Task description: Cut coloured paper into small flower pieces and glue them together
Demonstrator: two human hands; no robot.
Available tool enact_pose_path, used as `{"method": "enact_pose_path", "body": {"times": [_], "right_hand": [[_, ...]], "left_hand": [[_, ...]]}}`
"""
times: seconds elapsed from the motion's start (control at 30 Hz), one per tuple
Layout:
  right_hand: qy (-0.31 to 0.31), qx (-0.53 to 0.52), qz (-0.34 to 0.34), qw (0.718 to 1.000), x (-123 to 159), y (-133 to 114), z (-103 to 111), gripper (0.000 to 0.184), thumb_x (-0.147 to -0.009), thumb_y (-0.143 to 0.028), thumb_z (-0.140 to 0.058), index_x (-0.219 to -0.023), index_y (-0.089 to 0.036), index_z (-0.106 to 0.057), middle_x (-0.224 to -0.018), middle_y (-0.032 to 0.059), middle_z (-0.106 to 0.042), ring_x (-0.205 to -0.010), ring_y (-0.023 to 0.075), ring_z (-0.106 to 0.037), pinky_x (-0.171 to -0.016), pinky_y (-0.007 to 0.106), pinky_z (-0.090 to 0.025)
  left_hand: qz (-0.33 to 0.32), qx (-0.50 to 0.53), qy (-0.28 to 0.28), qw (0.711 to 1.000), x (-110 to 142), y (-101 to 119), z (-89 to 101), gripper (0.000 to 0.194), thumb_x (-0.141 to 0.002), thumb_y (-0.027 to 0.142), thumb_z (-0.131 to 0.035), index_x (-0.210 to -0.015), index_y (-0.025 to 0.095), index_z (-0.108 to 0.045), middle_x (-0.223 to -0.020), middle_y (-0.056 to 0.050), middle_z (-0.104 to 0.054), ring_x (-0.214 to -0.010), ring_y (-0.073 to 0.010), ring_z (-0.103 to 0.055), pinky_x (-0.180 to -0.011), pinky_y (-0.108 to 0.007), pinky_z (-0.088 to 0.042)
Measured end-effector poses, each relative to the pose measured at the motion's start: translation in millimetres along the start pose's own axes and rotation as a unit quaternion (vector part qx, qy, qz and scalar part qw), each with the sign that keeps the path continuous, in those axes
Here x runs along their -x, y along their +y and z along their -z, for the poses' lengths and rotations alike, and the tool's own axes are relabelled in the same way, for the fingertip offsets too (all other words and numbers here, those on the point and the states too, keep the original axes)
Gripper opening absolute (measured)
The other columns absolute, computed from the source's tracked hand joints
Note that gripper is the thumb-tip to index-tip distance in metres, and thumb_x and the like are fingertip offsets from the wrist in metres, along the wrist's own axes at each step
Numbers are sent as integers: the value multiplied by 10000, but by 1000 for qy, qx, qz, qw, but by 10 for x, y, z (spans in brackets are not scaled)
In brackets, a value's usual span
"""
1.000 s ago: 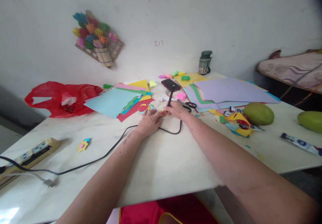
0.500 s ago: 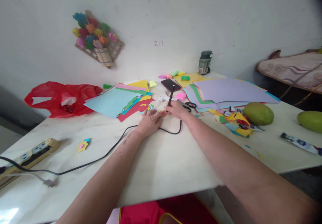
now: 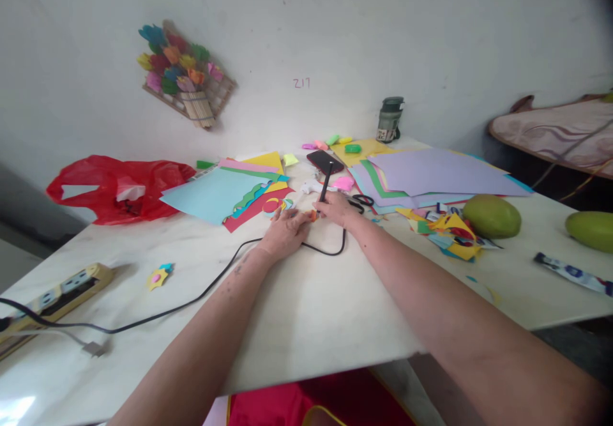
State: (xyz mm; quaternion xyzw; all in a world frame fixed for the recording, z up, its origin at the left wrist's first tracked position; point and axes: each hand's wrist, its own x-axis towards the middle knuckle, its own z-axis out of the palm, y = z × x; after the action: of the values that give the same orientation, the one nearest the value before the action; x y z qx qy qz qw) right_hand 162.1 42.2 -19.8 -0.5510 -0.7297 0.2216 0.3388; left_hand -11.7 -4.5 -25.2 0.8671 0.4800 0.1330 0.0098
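My right hand point(image 3: 336, 209) is closed around a black pen point(image 3: 326, 180), which stands nearly upright with its lower end near a small orange piece point(image 3: 313, 216). Fingers of my left hand point(image 3: 288, 229) hold that orange piece down on the table at its left side. The pen's tip is too small to make out. Just beyond my left hand are curved paper cutouts point(image 3: 272, 205) in red, yellow and other colours. Black-handled scissors point(image 3: 363, 200) lie right behind my right hand. A white tool point(image 3: 310, 187), perhaps a glue gun, is partly covered by the pen.
Coloured sheets lie in a left stack point(image 3: 215, 193) and a right stack point(image 3: 440, 170). A phone point(image 3: 324, 161) rests behind my hands. A black cord point(image 3: 191, 301) runs from a power strip point(image 3: 71, 292) under my left wrist. Paper scraps point(image 3: 453, 234) and green fruit point(image 3: 491, 216) are at right.
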Motion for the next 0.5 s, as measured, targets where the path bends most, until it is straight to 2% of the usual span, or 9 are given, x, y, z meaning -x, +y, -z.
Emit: {"method": "enact_pose_path", "body": {"times": [0.5], "right_hand": [[-2, 61, -27, 998, 40, -78, 44, 200, -802, -295, -542, -815, -149, -678, -712, 51, -690, -731, 164, -634, -675, 230, -435]], "left_hand": [[5, 6, -3, 1000, -2, 10, 7, 345, -871, 252, -419, -1196, 252, -536, -1192, -55, -608, -1260, -228, -420, -1119, -520, -157]]}}
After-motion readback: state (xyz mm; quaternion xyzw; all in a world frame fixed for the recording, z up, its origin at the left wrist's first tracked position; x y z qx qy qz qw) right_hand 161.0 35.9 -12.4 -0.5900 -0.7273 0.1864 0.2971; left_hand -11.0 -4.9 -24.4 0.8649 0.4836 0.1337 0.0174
